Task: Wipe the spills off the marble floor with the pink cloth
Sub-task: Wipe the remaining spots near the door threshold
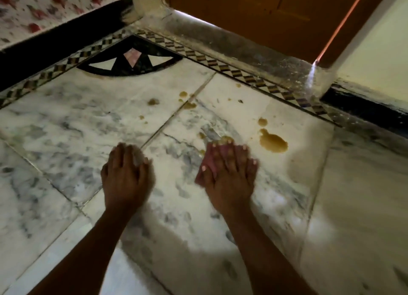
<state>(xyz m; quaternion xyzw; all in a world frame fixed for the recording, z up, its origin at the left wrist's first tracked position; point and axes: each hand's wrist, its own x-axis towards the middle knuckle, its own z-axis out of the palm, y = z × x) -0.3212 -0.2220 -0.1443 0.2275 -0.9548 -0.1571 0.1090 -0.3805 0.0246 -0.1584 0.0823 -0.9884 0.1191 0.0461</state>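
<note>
Right hand (229, 173) flat, pressing pink cloth (208, 162) | long axis toward spill (273, 143) | left hand (127, 173) loosely open

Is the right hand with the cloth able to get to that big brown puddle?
Probably yes: the right hand presses the pink cloth just beside the big puddle, with only bare marble between.

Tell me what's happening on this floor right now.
A person is cleaning brown spills off a marble floor. The right hand presses a pink cloth flat against the floor, fingers spread, at the edge of a small splash. The left hand rests nearby and looks blurred. The largest puddle lies just right of the cloth, unwiped, and smaller drops dot the marble farther ahead, toward the patterned border.
</note>
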